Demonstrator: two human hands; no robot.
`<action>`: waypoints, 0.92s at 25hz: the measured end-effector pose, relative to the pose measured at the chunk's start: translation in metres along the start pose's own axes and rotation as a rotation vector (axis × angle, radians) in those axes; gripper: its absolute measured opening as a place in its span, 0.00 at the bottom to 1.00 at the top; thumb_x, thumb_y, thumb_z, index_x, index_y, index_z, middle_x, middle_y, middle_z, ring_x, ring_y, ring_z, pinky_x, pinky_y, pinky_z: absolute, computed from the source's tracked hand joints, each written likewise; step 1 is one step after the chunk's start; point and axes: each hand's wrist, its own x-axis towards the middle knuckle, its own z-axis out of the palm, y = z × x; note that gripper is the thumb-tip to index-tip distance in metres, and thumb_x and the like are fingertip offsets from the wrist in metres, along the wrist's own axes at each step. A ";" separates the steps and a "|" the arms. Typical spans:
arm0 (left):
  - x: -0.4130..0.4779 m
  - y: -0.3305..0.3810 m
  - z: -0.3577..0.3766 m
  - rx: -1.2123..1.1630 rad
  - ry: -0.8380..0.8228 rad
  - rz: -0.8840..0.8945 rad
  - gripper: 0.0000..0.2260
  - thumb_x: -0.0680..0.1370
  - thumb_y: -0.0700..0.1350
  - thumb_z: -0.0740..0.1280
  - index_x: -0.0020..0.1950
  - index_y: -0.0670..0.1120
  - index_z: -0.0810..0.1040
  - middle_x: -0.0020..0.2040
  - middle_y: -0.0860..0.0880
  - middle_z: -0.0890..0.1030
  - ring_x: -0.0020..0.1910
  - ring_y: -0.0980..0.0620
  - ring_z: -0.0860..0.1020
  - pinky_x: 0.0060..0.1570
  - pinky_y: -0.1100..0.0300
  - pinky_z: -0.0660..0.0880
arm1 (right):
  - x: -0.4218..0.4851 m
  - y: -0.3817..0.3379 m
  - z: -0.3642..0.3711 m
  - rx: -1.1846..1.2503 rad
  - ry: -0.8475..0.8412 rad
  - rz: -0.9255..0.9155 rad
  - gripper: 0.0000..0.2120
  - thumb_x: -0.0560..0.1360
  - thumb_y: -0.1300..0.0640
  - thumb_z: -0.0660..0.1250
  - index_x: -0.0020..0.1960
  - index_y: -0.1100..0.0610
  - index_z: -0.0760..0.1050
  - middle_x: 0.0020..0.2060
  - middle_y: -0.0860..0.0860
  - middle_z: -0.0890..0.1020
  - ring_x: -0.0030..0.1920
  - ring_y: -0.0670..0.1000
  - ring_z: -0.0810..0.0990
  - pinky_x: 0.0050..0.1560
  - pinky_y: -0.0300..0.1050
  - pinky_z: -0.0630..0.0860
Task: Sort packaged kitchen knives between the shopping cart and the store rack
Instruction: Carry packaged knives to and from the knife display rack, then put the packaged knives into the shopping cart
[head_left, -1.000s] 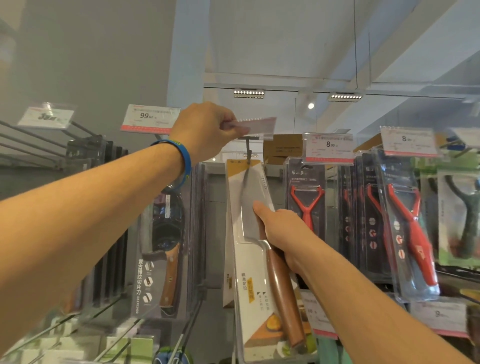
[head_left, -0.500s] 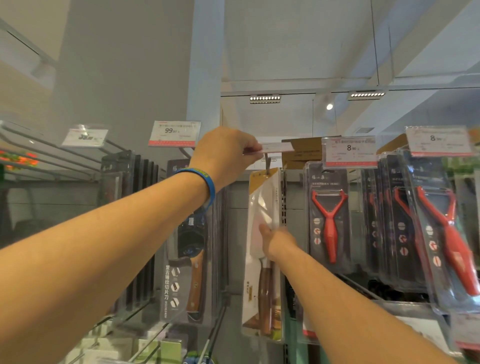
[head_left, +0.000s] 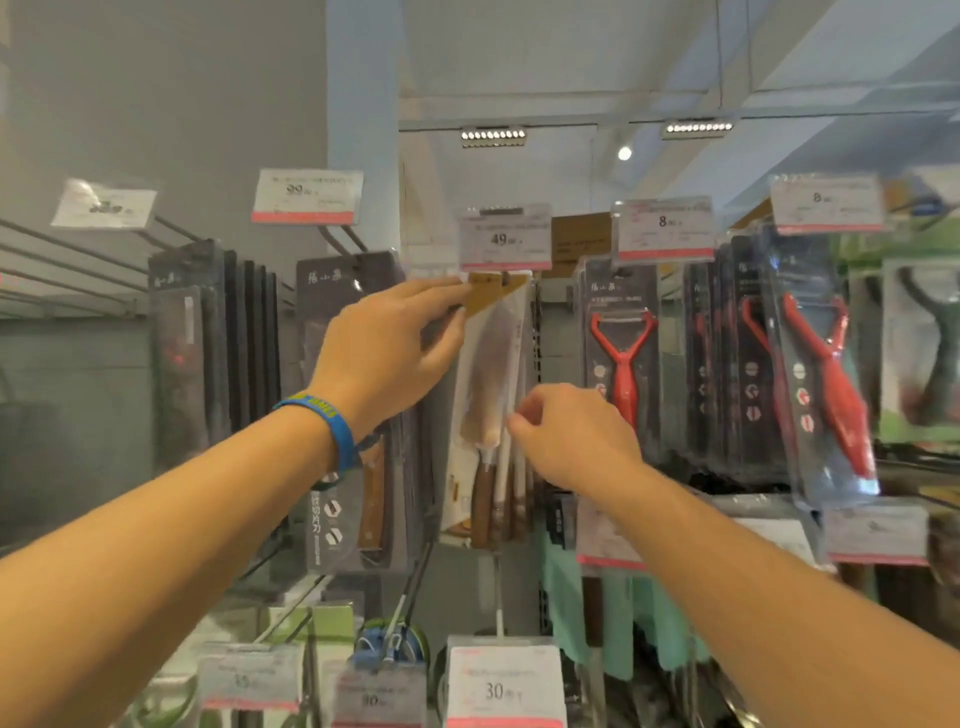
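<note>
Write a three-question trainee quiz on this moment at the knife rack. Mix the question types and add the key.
1. Multiple choice: what number stands on the white price tag directly above the white-and-gold packaged knife with the wooden handle? A) 99 B) 49 C) 8
2. True or false: the red Y-shaped peeler in the dark pack hangs to the left of that knife.
3. Fill in: the pack's gold top corner is pinched by the ___ hand, which wears a blue wristband.
Key: 1 B; 2 false, the peeler hangs to its right; 3 left hand.
</note>
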 end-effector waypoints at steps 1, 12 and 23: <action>-0.011 0.001 0.005 -0.088 -0.011 -0.065 0.14 0.80 0.52 0.62 0.64 0.55 0.81 0.56 0.57 0.83 0.49 0.54 0.82 0.51 0.52 0.79 | -0.012 0.003 -0.007 0.072 0.041 -0.023 0.09 0.80 0.44 0.64 0.52 0.46 0.80 0.46 0.46 0.83 0.45 0.51 0.80 0.43 0.46 0.74; -0.202 0.074 0.004 -1.068 -0.349 -0.599 0.09 0.79 0.50 0.65 0.47 0.54 0.85 0.36 0.50 0.84 0.26 0.54 0.78 0.26 0.67 0.71 | -0.228 0.025 -0.005 0.609 0.055 0.139 0.06 0.81 0.52 0.69 0.47 0.50 0.83 0.37 0.48 0.86 0.27 0.48 0.82 0.28 0.34 0.74; -0.511 0.228 -0.015 -1.254 -1.444 -0.989 0.09 0.82 0.43 0.65 0.47 0.47 0.84 0.38 0.48 0.85 0.30 0.56 0.78 0.26 0.68 0.70 | -0.632 0.038 0.067 0.553 0.191 1.273 0.08 0.83 0.49 0.66 0.50 0.44 0.84 0.43 0.48 0.87 0.36 0.48 0.84 0.33 0.40 0.74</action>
